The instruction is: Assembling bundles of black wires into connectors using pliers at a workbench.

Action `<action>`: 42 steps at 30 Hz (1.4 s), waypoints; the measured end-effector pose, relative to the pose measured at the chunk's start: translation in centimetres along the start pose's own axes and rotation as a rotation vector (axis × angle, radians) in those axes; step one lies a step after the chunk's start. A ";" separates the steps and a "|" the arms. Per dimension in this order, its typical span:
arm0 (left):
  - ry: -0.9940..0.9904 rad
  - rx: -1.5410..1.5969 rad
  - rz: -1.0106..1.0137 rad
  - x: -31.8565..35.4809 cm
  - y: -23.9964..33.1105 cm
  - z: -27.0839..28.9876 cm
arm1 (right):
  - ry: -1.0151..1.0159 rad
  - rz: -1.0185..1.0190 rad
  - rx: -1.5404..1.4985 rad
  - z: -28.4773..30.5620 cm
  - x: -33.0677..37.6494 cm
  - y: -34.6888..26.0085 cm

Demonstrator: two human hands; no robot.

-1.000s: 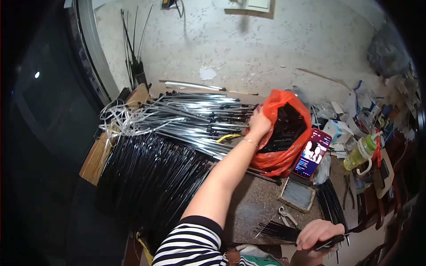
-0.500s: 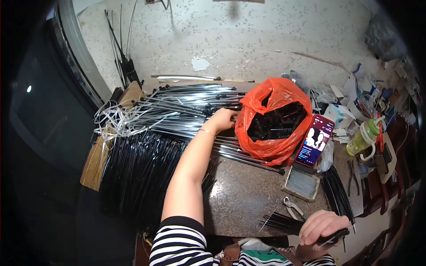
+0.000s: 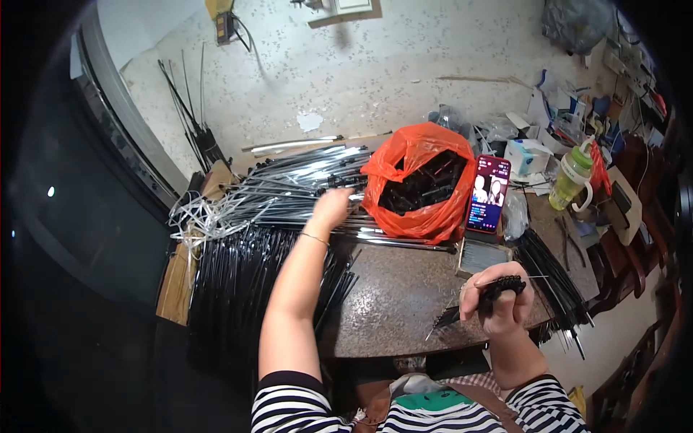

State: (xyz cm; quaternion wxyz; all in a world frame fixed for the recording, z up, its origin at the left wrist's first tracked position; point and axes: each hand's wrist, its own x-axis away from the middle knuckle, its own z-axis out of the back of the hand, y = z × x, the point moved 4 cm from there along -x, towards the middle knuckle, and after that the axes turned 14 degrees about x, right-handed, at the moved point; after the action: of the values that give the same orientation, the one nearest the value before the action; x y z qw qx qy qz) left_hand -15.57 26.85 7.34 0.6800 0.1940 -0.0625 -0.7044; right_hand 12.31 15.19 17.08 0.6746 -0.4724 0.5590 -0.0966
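Note:
My left hand (image 3: pixel 333 208) reaches over a pile of long silver metal rods (image 3: pixel 296 162) with black end pieces. Its fingers are curled together at the rod ends beside the red plastic bag; what they pinch is hidden. Small black plastic parts (image 3: pixel 426 184) fill the open red bag (image 3: pixel 411 227). At the near right, my right hand (image 3: pixel 498 299) is wrapped round a bundle of thin black rods (image 3: pixel 505 286), whose packed ends face up. One thin rod sticks out sideways. The bundle's lower ends (image 3: pixel 446 317) show left of that hand.
Many thin black rods (image 3: pixel 238 281) lie at the left by a wooden board (image 3: pixel 173 289). Right of the bag are a lit phone (image 3: pixel 488 195), a box of thin pins (image 3: pixel 482 255), more black rods (image 3: pixel 552 278), a green bottle (image 3: pixel 570 177) and dark pliers (image 3: pixel 572 242).
My right hand has risen and turned, tipping the bundle's ends upward. My left hand stays by the rod ends near the bag, slightly shifted. The whole view has swung, and the light-coloured pliers are now hidden.

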 end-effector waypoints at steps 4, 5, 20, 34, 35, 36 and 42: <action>0.090 -0.214 -0.076 1.2 2.5 -1.8 | 0.004 0.066 0.038 0.1 1.4 -1.8; 0.130 -0.258 -0.092 1.0 2.6 -1.9 | 0.004 0.078 0.045 0.2 1.5 -2.1; 0.569 0.864 0.112 -9.8 1.7 -8.5 | -0.028 0.028 -0.141 0.3 -1.1 2.6; 0.102 -0.058 -0.035 -5.5 -5.0 -2.7 | -0.048 0.032 -0.174 0.1 -1.8 3.3; 0.147 -0.084 0.029 -5.2 -5.7 -1.8 | -0.048 0.035 -0.172 0.0 -1.5 2.9; 0.293 -0.072 -0.073 -4.4 -5.6 -0.8 | -0.008 0.022 -0.157 0.0 -1.2 2.6; 0.509 0.093 -0.596 -2.3 4.6 4.8 | -0.033 0.038 -0.094 -0.5 -1.0 1.6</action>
State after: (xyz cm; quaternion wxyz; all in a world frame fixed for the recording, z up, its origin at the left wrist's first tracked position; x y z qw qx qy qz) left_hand -12.96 27.98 13.79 0.4297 0.4027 0.1353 -0.7968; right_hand 10.92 16.47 16.59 0.6624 -0.4945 0.5606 -0.0494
